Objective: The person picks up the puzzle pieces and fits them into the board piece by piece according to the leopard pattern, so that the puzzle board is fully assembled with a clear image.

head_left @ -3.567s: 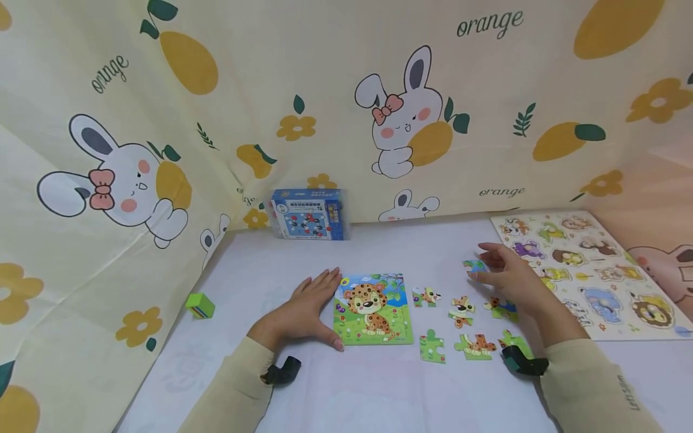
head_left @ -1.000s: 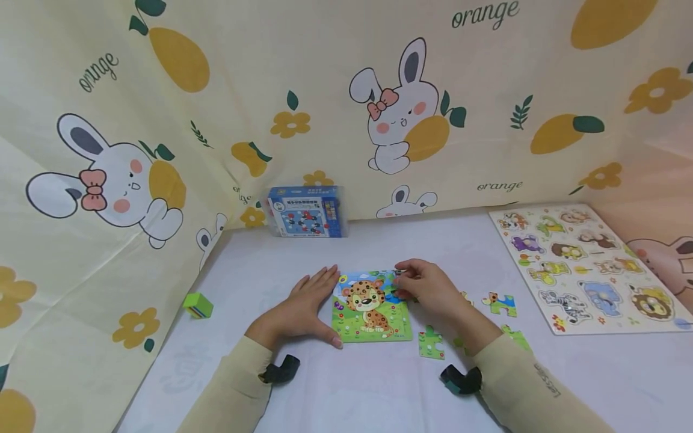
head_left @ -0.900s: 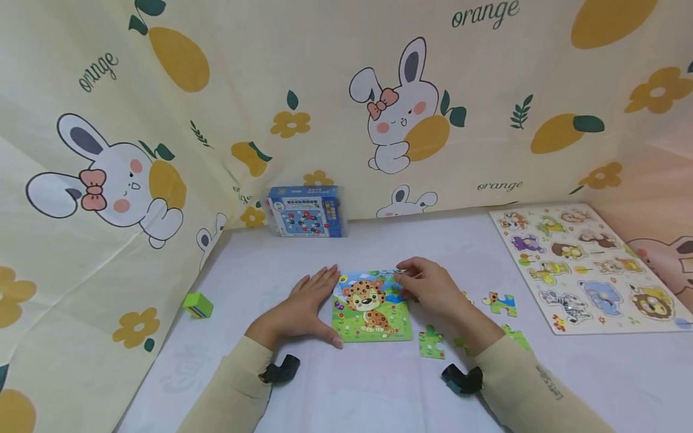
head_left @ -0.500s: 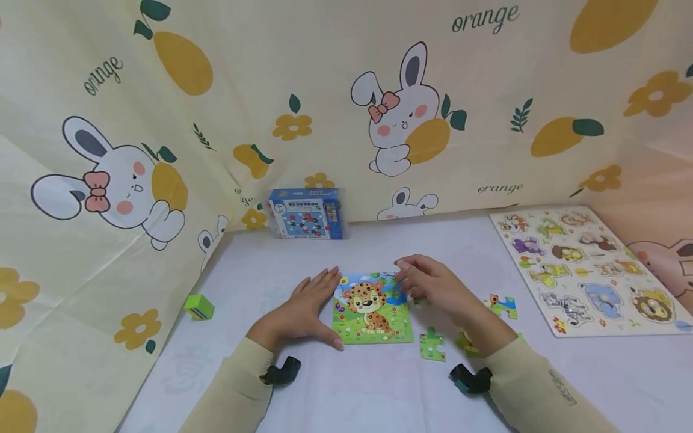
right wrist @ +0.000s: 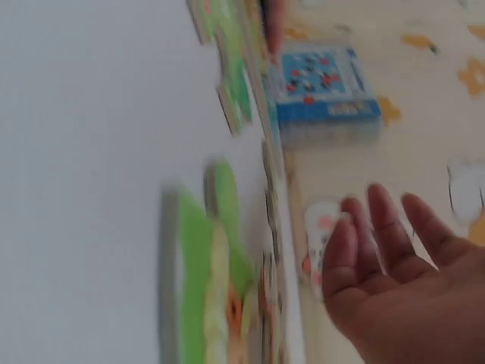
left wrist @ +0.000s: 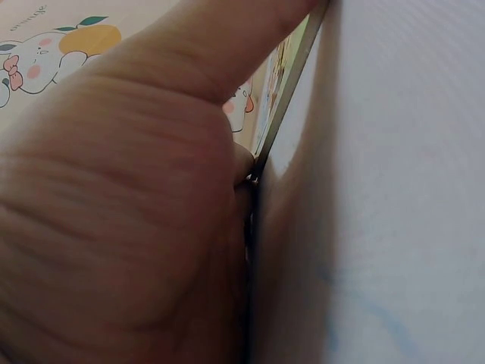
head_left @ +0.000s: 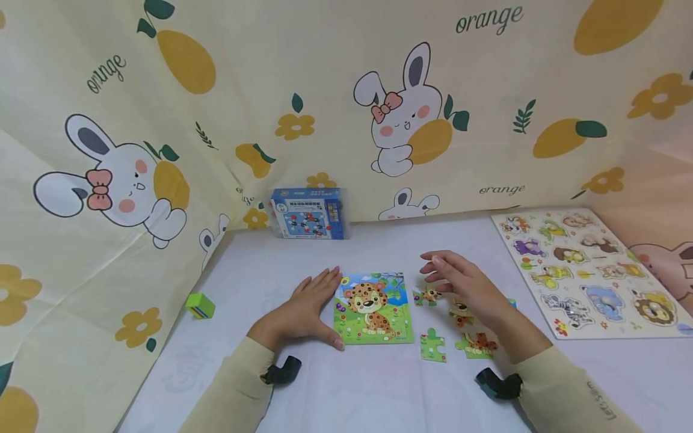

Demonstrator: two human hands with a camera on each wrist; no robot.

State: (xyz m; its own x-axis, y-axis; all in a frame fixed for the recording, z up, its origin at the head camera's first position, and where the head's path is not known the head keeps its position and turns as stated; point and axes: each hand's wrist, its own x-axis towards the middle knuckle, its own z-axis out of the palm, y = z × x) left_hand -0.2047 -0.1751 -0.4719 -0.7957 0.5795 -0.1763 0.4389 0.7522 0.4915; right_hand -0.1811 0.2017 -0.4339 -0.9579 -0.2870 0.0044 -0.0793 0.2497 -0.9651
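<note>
Left grip (head_left: 298, 316), spread straight: I am resting it against the leopard board (head_left: 373, 316) on the table (head_left: 346, 391); right grip (head_left: 470, 290), apart, empty: I am hovering near loose puzzle pieces (head_left: 432, 348); risk: my low reach possibly scattering them

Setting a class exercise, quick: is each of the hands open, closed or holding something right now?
Left hand: open, at the left edge of the leopard puzzle.
Right hand: open, holding nothing, near loose pieces.
</note>
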